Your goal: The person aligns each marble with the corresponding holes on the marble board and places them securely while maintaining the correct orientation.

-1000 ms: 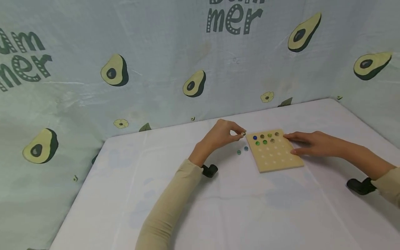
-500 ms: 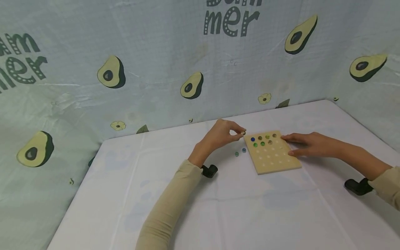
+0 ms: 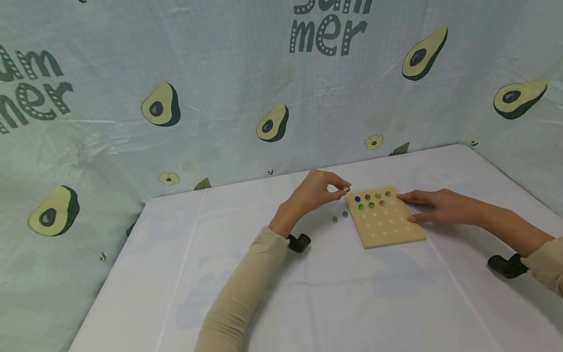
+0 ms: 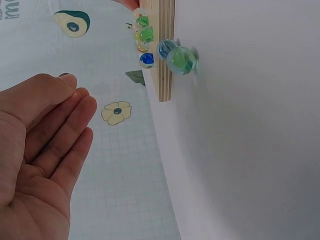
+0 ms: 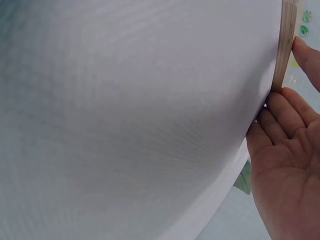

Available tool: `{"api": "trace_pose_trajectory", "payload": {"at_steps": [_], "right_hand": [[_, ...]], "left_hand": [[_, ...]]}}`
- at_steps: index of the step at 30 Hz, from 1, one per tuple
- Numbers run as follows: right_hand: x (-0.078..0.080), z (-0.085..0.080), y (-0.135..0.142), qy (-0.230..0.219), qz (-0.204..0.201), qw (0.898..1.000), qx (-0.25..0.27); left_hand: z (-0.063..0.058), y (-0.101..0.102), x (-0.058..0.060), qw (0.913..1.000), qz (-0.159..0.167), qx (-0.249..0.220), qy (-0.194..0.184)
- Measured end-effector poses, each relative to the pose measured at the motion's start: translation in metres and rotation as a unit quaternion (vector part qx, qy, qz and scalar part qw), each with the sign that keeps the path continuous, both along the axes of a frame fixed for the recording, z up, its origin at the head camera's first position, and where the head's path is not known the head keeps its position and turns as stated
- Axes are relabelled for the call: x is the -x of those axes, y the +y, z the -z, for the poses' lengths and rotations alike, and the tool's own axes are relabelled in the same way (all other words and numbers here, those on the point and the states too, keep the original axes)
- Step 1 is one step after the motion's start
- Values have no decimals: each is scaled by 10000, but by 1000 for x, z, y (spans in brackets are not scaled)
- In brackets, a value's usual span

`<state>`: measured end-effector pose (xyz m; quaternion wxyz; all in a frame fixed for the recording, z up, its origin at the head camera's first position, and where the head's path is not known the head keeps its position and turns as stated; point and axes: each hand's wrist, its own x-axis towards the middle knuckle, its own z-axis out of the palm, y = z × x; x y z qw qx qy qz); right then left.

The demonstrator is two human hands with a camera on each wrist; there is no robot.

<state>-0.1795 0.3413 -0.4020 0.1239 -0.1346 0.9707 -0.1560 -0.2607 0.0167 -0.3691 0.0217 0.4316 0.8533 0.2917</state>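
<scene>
My left hand pinches a small marble between thumb and fingertips, just off the far left corner of a square wooden board. In the left wrist view the fingers mostly hide that marble. Rows of shallow dimples cover the board. Along its far side sit glass marbles, among them a dark blue marble, a green marble and an amber marble. With loosely extended fingers, my right hand rests against the right edge; its thumb touches the board near that edge.
Left of the board, a loose green marble and a loose blue marble lie side by side on the white tablecloth. Behind the table hangs a curtain printed with avocados.
The left hand has shifted slightly right toward the board's far corner, still pinching the marble. The right hand stays at the board's edge. The head view has moved a little.
</scene>
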Motion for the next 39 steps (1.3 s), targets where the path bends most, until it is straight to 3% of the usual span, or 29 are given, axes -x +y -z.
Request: {"api": "trace_pose_trajectory", "payload": {"at_steps": [39], "right_hand": [[1,0,3,26,-145,9999,48]], "left_hand": [[6,55,-8,9993,248,217,164]]}}
